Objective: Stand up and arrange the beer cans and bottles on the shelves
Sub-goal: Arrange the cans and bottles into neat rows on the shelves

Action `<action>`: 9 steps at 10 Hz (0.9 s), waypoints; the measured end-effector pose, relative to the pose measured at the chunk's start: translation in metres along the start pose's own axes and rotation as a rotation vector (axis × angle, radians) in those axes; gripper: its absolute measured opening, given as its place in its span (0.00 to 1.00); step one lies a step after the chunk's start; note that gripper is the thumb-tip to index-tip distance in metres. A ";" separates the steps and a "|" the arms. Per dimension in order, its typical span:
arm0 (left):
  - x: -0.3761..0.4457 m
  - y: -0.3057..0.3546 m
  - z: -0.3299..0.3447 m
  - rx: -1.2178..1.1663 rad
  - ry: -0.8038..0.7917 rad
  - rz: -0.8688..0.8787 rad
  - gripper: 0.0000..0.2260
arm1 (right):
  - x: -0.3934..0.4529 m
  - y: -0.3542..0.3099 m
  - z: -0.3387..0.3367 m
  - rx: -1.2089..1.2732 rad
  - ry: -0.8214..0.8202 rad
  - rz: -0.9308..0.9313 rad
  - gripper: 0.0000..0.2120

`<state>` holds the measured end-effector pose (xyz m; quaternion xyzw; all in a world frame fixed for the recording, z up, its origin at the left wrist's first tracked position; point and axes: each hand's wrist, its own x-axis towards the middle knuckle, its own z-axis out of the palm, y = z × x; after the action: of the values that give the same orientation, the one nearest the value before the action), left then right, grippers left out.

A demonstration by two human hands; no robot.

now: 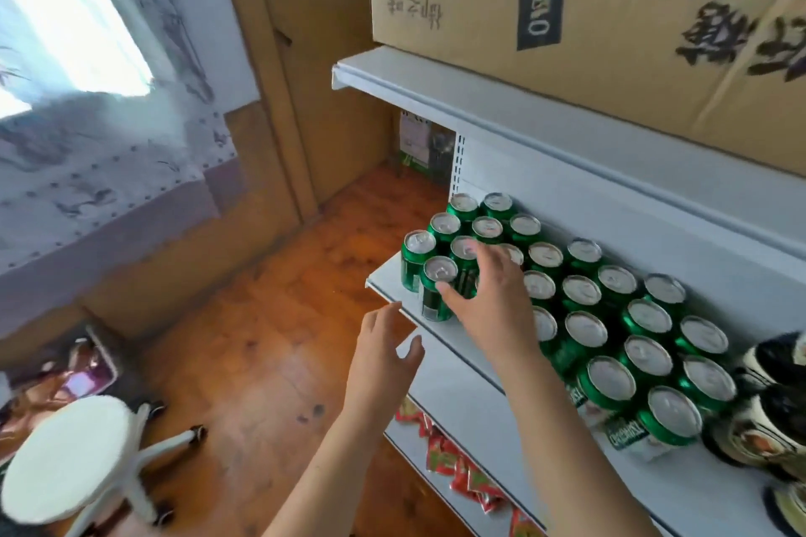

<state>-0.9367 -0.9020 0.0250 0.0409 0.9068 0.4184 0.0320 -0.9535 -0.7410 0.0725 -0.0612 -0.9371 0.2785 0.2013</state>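
The green beer cans stand upright in close rows on a white shelf, their silver tops facing up, filling it from its left end toward the right. At the left front corner, one green can stands near the shelf's edge. The right hand reaches over this end of the group, fingers spread above the can tops and thumb touching the side of that front can; whether it actually grips the can cannot be told. The left hand hovers in front of the shelf's edge, fingers loosely apart and holding nothing. At the right end of the shelf stand dark cans with pale patterned labels, touching the green ones. A large cardboard box rests on the shelf above. Red snack packets lie on the shelf below. A white round stool stands on the wooden floor at the left.
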 end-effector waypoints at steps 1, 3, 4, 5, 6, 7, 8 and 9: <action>0.063 -0.027 -0.012 0.038 -0.064 0.010 0.29 | 0.029 -0.003 0.044 -0.061 0.000 0.060 0.26; 0.173 -0.042 -0.032 0.090 -0.281 0.096 0.36 | 0.120 0.004 0.075 -0.258 -0.040 0.181 0.20; 0.205 -0.034 -0.021 0.109 -0.422 0.215 0.41 | 0.179 0.027 0.067 -0.431 -0.212 0.135 0.33; 0.222 -0.033 -0.001 0.104 -0.532 0.272 0.44 | 0.222 0.046 0.064 -0.559 -0.620 0.106 0.41; 0.228 -0.037 0.012 0.011 -0.579 0.288 0.39 | 0.244 0.053 0.073 -0.639 -0.854 0.068 0.37; 0.233 -0.038 0.012 -0.013 -0.572 0.320 0.32 | 0.253 0.048 0.078 -0.738 -0.860 -0.072 0.29; 0.237 -0.039 0.011 0.001 -0.577 0.320 0.31 | 0.261 0.044 0.082 -0.751 -0.801 -0.068 0.30; 0.240 -0.038 0.010 0.021 -0.569 0.332 0.31 | 0.268 0.044 0.089 -0.693 -0.695 -0.083 0.27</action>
<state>-1.1759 -0.8951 -0.0163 0.3037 0.8468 0.3801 0.2149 -1.2344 -0.6877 0.0726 0.0094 -0.9880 -0.0539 -0.1445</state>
